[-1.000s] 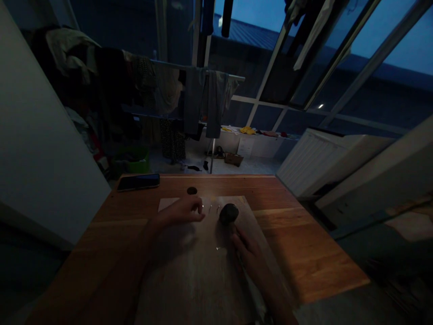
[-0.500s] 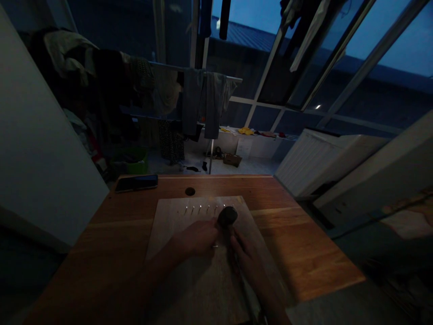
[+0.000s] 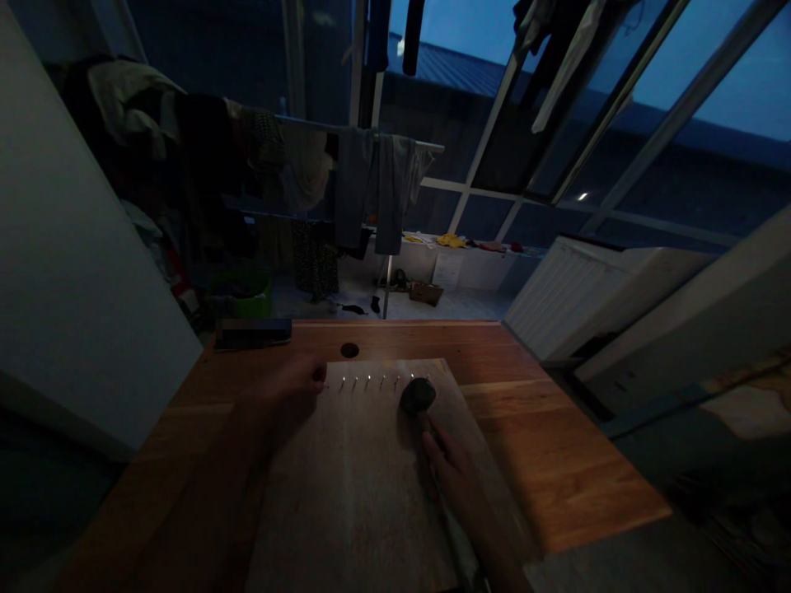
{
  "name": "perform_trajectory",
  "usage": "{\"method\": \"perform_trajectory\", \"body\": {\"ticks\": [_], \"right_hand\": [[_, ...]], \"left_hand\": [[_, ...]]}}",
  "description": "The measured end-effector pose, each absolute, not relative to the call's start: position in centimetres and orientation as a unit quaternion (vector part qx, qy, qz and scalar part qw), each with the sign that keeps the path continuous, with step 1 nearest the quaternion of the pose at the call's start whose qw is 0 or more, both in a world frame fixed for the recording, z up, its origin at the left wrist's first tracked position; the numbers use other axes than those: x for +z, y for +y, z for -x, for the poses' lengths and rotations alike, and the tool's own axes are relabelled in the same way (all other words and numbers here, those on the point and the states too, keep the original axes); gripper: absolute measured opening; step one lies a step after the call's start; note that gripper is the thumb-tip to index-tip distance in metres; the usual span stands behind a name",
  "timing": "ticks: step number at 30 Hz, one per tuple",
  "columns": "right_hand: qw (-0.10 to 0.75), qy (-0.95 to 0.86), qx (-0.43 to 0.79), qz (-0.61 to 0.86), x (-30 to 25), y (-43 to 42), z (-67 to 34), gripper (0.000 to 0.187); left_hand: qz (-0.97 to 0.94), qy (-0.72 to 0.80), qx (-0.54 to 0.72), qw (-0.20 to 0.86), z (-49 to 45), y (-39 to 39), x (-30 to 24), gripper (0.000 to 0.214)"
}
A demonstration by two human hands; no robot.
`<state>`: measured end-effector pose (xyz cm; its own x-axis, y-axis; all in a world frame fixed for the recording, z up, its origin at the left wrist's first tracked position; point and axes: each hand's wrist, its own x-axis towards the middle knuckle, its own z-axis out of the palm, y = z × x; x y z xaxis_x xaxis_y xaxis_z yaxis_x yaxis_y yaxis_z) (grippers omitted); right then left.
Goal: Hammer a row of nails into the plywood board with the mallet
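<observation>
A pale wooden board [image 3: 346, 494] lies on the table, with a row of several upright nails [image 3: 368, 382] near its far edge. My right hand [image 3: 452, 461] is wrapped round the handle of a hammer [image 3: 418, 396]. The hammer's dark, rounded head rests over or just above the right part of the row, partly hiding nails there. My left hand [image 3: 297, 380], somewhat blurred, is closed in a pinch at the board's far left corner, left of the row. The nail it carries is hidden by the fingers.
A phone [image 3: 253, 333] lies at the far left of the wooden table [image 3: 574, 461], near a round hole [image 3: 349, 350]. Beyond stand a drying rack with clothes [image 3: 362, 189], a green basket [image 3: 263, 301] and a white ridged unit [image 3: 568, 288].
My left hand has moved left and away from me, from beside the hammer head to the board's far left corner. The nail seen beneath it has gone from there. My right hand stays put.
</observation>
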<state>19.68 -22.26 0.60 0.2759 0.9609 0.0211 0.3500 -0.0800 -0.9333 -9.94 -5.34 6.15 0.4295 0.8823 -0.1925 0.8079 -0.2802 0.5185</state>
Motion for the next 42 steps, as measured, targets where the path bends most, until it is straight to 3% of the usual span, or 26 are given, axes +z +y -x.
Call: {"method": "perform_trajectory", "body": {"ticks": [9,19,32,42], "right_hand": [[0.445,-0.492,0.336,0.669,0.1,-22.2,-19.8,0.064],[0.465,-0.481,0.372,0.643,1.0,-21.8,-18.6,0.068],[0.463,-0.585,0.412,0.523,2.7,-17.0,-10.4,0.042],[0.45,-0.598,0.42,0.513,2.6,-16.3,-8.7,0.044]], "left_hand": [[-0.795,0.522,0.084,0.296,8.9,-5.2,4.3,0.015],[-0.769,0.467,0.137,0.414,10.1,-3.9,2.9,0.023],[-0.732,0.445,0.19,0.479,9.9,-4.5,2.6,0.015],[-0.727,0.394,0.209,0.523,10.0,-3.6,1.8,0.022]]}}
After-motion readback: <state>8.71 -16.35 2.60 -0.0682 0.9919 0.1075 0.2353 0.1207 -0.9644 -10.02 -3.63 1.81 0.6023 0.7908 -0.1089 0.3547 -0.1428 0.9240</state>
